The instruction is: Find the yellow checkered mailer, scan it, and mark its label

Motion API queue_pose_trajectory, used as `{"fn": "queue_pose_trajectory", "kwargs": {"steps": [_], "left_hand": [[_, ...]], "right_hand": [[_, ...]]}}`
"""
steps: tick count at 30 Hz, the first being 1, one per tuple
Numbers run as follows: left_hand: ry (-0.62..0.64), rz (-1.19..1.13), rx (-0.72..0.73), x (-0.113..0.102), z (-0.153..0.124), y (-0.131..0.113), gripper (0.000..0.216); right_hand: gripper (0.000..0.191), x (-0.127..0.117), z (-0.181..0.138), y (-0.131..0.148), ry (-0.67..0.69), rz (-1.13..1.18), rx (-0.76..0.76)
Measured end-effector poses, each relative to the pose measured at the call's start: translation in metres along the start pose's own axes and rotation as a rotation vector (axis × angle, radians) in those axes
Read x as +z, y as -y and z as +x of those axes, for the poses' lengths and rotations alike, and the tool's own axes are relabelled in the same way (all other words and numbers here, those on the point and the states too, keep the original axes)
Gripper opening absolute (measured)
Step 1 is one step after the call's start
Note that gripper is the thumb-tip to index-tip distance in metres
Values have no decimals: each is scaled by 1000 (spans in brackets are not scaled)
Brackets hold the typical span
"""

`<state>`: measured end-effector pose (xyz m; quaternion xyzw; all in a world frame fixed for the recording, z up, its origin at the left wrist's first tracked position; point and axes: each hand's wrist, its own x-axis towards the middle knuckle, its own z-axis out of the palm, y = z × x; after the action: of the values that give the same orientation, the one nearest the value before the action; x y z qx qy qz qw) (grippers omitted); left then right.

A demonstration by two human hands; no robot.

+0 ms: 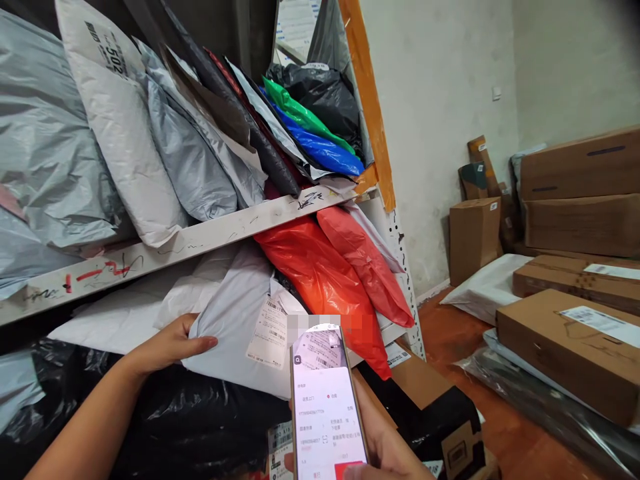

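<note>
My left hand (167, 347) rests flat on the left edge of a pale grey mailer bag (235, 320) on the lower shelf, fingers spread over it. A white shipping label (270, 332) on that bag faces me. My right hand (387, 447) holds a smartphone (326, 403) upright at the bottom centre, thumb on the lower screen. The phone's screen shows a scanning view and text fields, and it points at the label.
A white metal shelf rail (200, 240) with scribbled marks crosses the view. Above it lean several grey, white, black, blue and green mailer bags (125, 133). Two red bags (325, 273) lie right of the grey one. Cardboard boxes (575, 333) cover the floor at right.
</note>
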<state>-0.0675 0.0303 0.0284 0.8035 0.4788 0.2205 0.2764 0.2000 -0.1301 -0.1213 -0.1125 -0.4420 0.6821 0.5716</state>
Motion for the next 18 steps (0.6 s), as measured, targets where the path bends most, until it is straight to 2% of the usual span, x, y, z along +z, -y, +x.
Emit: {"fn": "queue_pose_trajectory", "kwargs": {"steps": [3,7,11,16,18], "left_hand": [[35,-14,-10,-1,1,1,38],[14,60,5,-1,2,4,43],[25,54,16,1,2,5,47],[-14,96,69,5,-1,0,48],[-35,140,118,6,-2,-1,48]], "right_hand": [[120,-10,-1,0,-30,-28,-2],[120,-13,-2,4,-44,-71,-14],[117,-17,-1,4,-20,84,-55],[64,-30,2,-3,-1,212,-112],[51,-34,4,-3,8,248,-107]]}}
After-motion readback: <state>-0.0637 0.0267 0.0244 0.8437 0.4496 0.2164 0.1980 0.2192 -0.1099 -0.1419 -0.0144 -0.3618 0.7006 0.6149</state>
